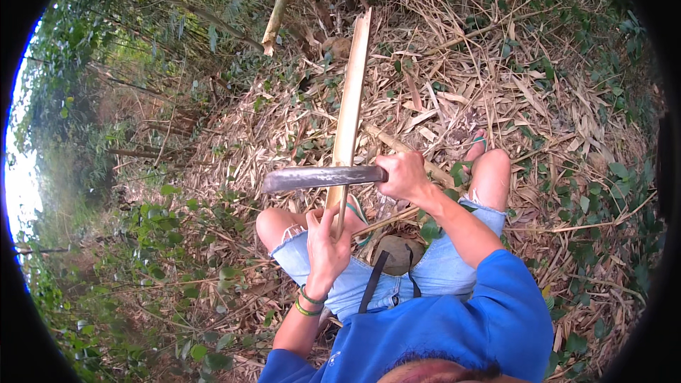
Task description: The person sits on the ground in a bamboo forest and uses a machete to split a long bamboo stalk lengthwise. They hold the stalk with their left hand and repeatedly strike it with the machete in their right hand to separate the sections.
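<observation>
My right hand (404,177) is closed round the handle of a machete (305,178). Its broad dark blade points left and lies across a long split bamboo piece (347,113). The pale inner face of the bamboo shows, and its far end is jagged. At the near end, my left hand (328,248) grips the bamboo just below the blade, by my left knee. A narrow strip shows beside the left fingers; whether it is separate from the main piece I cannot tell. Green bands circle my left wrist.
Dry bamboo leaves (525,92) cover the sloping ground. A thicker bamboo pole (397,143) lies beyond my right hand, and a broken stalk (281,7) hangs at the top. Between my legs sits a rounded stone (397,254). Leafy plants (170,262) grow on the left.
</observation>
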{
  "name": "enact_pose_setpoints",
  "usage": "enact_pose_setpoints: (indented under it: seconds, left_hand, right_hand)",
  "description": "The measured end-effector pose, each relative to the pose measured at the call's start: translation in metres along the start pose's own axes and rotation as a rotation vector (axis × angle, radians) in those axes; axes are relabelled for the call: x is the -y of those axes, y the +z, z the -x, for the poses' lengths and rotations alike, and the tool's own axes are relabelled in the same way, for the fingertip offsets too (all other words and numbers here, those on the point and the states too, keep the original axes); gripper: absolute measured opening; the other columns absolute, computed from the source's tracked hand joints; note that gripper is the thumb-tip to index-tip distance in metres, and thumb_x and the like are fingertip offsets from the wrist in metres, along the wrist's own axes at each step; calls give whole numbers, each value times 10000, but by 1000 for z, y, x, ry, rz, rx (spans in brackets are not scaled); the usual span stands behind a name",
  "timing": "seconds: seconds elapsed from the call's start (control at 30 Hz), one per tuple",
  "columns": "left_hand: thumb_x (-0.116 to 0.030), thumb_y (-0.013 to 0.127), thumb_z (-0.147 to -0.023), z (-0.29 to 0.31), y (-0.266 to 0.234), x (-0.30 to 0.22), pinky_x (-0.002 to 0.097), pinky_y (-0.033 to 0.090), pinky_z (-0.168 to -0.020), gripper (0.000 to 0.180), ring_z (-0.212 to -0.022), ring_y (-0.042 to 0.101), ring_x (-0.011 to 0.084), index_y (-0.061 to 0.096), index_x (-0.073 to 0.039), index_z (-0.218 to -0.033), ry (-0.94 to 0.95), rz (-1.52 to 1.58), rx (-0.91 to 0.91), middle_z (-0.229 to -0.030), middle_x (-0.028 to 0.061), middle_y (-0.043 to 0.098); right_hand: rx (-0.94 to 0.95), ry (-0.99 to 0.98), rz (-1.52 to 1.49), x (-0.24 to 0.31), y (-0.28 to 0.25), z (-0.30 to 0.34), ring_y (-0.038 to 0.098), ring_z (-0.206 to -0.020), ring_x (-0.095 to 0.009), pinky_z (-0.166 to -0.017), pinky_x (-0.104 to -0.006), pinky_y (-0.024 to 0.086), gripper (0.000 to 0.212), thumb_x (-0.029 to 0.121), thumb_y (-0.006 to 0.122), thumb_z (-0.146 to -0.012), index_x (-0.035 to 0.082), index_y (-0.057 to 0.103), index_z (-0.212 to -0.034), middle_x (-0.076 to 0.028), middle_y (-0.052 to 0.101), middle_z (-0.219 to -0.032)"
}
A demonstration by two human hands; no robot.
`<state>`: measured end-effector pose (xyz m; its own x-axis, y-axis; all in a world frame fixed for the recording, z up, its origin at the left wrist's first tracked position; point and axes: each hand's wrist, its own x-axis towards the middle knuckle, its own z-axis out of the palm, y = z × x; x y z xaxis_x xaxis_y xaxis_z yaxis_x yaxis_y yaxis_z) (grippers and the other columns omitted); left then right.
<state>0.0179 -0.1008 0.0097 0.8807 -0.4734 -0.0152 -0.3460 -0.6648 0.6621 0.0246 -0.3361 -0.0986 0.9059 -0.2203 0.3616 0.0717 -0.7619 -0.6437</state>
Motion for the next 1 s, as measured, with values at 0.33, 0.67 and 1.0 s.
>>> enact_pose_setpoints:
  seconds: [0.33,0.67,1.0]
  left_hand:
    - [18,678,-779,45,1,11,488,504,-877,495,-1021,575,433,633,-50,-1267,14,26,38,-1119,255,546]
    - [13,689,-773,80,-27,25,490,523,-843,489,-1027,600,455,653,-71,-1254,-1,-46,-45,-1182,265,525]
    - [18,687,-749,99,-39,33,465,534,-792,503,-956,615,401,662,-74,-1242,39,0,-87,-1180,254,516]
  right_hand:
    - [22,261,-135,-32,-4,-18,605,-441,-194,-447,-396,524,53,130,656,-770,111,700,-746,-67,634,-548]
    - [129,291,-100,-24,-25,-23,555,-418,-162,-426,-351,477,98,155,668,-807,78,708,-761,-33,621,-534]
    - [23,39,137,-39,-45,-26,638,-451,-211,-452,-397,524,99,203,712,-745,106,691,-738,-64,630,-524]
